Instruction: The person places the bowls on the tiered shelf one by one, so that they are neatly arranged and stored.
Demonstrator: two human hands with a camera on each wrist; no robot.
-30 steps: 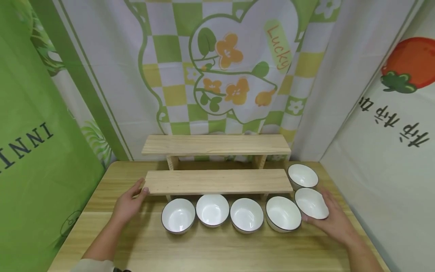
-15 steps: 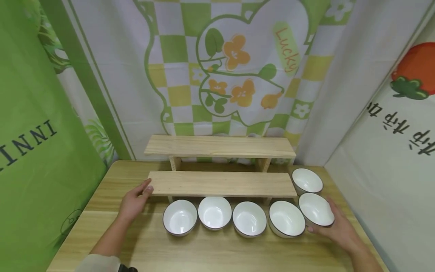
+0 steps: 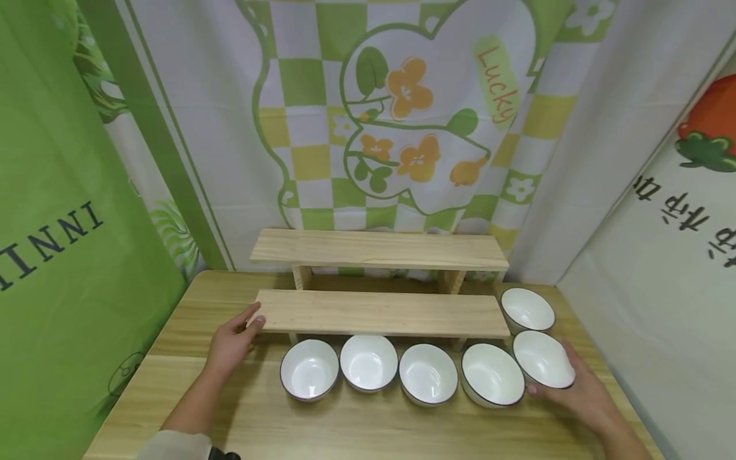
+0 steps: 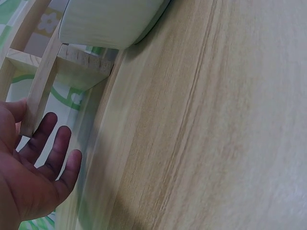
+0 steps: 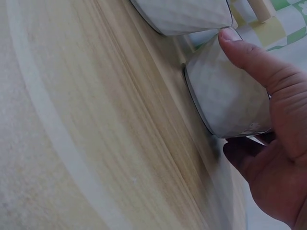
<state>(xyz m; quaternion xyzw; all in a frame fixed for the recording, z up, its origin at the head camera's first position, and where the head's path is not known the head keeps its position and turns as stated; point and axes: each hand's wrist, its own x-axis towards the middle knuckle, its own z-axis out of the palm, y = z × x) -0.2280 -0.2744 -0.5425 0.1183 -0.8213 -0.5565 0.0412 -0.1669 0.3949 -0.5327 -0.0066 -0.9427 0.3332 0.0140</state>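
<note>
My left hand (image 3: 231, 343) holds the left end of the lower board (image 3: 379, 313) of a two-tier wooden shelf. In the left wrist view, the thumb and fingers lie on either side of the board's end, with the other fingers (image 4: 61, 148) loosely bent. My right hand (image 3: 588, 391) grips a white, dark-rimmed bowl (image 3: 544, 358) at the right. Its thumb lies along the bowl's dimpled side (image 5: 230, 91) in the right wrist view, and its fingers are partly hidden beyond it. Another bowl (image 3: 528, 309) stands just behind, close to the gripped one.
Several matching bowls stand in a row before the shelf, from a left one (image 3: 310, 370) to one (image 3: 492, 375) beside the gripped bowl. The shelf's upper board (image 3: 379, 249) is at the back. Patterned curtains (image 3: 402, 115) close off the back and sides of the wooden table (image 3: 356, 434).
The head view has shifted, so the whole scene sits slightly farther right and lower. Both hands keep their holds, and the bowls keep nearly the same places relative to the shelf.
</note>
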